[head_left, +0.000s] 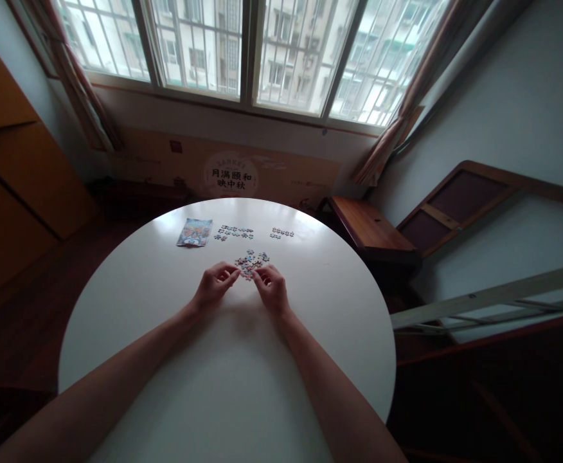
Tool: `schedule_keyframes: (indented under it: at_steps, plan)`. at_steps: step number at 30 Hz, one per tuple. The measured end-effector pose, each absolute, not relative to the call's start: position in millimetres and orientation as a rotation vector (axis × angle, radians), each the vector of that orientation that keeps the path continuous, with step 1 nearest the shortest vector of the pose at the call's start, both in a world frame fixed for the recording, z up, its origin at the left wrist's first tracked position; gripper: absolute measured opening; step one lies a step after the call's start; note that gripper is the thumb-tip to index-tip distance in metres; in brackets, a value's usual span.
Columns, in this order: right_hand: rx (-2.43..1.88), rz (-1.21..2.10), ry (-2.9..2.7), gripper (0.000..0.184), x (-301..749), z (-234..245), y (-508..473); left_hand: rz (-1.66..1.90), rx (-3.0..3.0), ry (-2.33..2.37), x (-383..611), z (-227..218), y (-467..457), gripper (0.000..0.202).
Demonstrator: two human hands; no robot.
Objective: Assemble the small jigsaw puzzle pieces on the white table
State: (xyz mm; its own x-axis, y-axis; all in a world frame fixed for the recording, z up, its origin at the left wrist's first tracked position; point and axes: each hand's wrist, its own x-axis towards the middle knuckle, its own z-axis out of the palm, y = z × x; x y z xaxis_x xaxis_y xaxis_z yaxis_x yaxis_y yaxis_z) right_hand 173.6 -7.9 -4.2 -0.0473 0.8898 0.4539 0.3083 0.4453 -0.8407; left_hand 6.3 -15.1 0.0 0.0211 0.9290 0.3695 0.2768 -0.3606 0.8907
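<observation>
A loose pile of small jigsaw puzzle pieces [249, 262] lies on the round white table [166, 360]. At the pile's left edge is my left hand [215, 283], its thumb and forefinger pinched together. My right hand [272, 288] is at the right edge, fingers also closed in a pinch and touching the pieces. Whatever either pinch holds is too small to make out. Beyond the pile, rows of puzzle pieces [236, 231] lie to the left, and a smaller group of pieces [282, 233] lies to the right. A printed picture bag [195, 233] rests flat at the far left.
A wooden bench or low table [373, 225] stands past the table's right edge. Barred windows [247, 51] and a banner [281, 173] are on the far side. Wooden cabinets [16, 193] rise at the left, and a pale ladder-like frame [479, 299] leans at the right.
</observation>
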Motion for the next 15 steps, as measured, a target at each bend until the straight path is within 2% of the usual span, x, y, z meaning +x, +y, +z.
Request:
schedule_keyframes:
  at_steps: [11, 15]
  plan:
    - [-1.088, 0.646, -1.565, 0.017, 174.1, -3.9, -7.3, 1.402, 1.661, 1.268, 11.7, 1.5, -20.0, 0.028]
    - [-1.111, 0.65, -1.514, 0.019, 174.9, -3.8, -7.0, 1.309, 1.716, 1.232, 15.5, 5.3, -24.8, 0.04]
